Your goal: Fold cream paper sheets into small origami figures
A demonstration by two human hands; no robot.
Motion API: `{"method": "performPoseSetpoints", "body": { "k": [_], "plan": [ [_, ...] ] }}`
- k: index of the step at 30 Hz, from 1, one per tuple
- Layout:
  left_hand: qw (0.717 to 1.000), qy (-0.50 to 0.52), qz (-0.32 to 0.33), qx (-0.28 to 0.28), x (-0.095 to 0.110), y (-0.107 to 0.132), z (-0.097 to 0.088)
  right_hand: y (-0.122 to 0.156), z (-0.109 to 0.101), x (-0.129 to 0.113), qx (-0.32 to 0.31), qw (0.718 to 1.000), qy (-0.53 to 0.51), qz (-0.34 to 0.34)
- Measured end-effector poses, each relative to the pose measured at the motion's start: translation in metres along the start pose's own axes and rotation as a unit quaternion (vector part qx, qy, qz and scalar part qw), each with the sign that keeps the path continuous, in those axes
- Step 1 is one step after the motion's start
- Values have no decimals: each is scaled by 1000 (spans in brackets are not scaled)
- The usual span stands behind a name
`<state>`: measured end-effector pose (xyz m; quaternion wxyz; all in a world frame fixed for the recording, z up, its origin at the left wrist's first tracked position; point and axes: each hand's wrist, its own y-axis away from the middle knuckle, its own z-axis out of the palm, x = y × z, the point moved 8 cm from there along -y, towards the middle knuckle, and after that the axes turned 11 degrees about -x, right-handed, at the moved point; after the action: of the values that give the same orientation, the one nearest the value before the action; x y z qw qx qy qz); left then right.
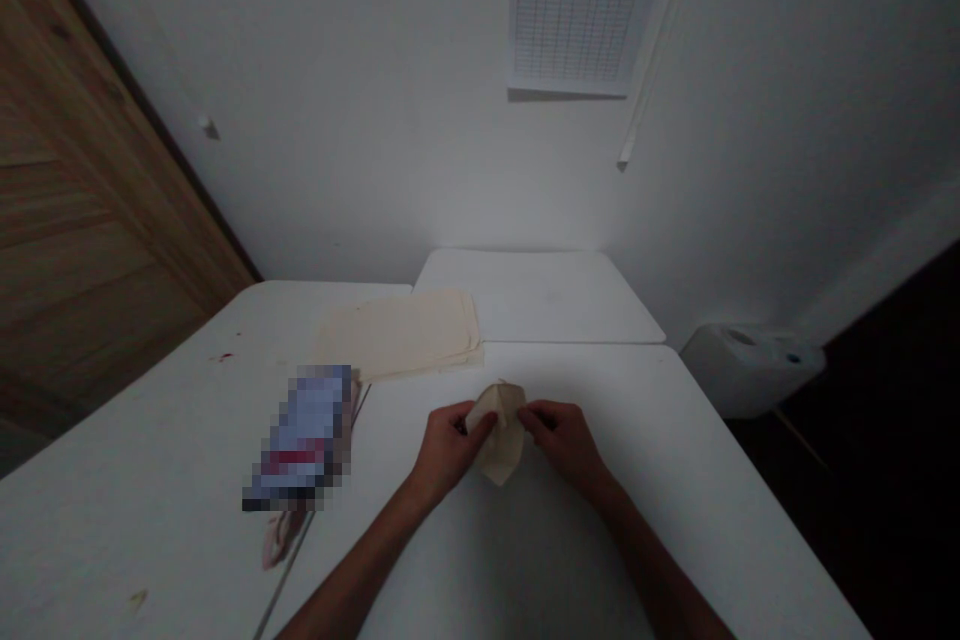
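A small piece of folded beige paper [501, 455] is held up over the white table, creased down its middle and pointed at the lower end. My left hand [450, 445] pinches its left side, thumb lying on the front. At the upper right edge, the fingertips of my right hand [559, 428] are closed on the same paper. Beyond my hands, a stack of beige sheets [405, 335] with rounded corners lies flat on the tabletop.
Left of my arms, a blurred-out blue packet [311, 430] rests on the table [187, 420] near a seam, with a pinkish cloth-like thing [279, 537] below it. A white container [750, 370] stands beyond the right edge. A printed sheet [581, 25] hangs on the wall.
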<state>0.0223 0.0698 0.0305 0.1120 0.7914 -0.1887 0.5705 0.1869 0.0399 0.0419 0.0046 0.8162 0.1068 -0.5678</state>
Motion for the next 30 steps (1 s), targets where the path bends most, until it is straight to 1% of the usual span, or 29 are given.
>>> {"method": "performPoseSetpoints", "body": {
  "k": [4,7,13,16,19,22,24,26,28,30],
  "plan": [
    [1000,-18,6,-2,-1,-1,0,1,0,-2,1,1000,8,-11],
    [1000,-24,5,2,-2,-1,-2,0,-2,1,15,1000,7,-4],
    [999,-17,9,47,1,-1,-12,1,-12,5,63,998,-2,20],
    [999,-10,11,40,-1,-1,-12,1,-16,8,80,996,-3,28],
    [1000,-12,10,26,-4,-1,-9,0,-16,11,83,996,2,30],
    [1000,-12,6,27,-6,-2,-9,0,-16,11,89,996,11,19],
    [999,-10,-2,39,-7,-1,-11,3,-17,5,106,994,40,-3],
    [998,-5,-12,63,-9,-1,-16,9,-17,-8,111,989,87,-50],
    [995,-1,-19,94,-10,1,-23,15,-8,-25,83,980,135,-122],
    [992,-2,-30,120,-13,2,-29,20,5,-36,35,966,187,-177]
  ]
}}
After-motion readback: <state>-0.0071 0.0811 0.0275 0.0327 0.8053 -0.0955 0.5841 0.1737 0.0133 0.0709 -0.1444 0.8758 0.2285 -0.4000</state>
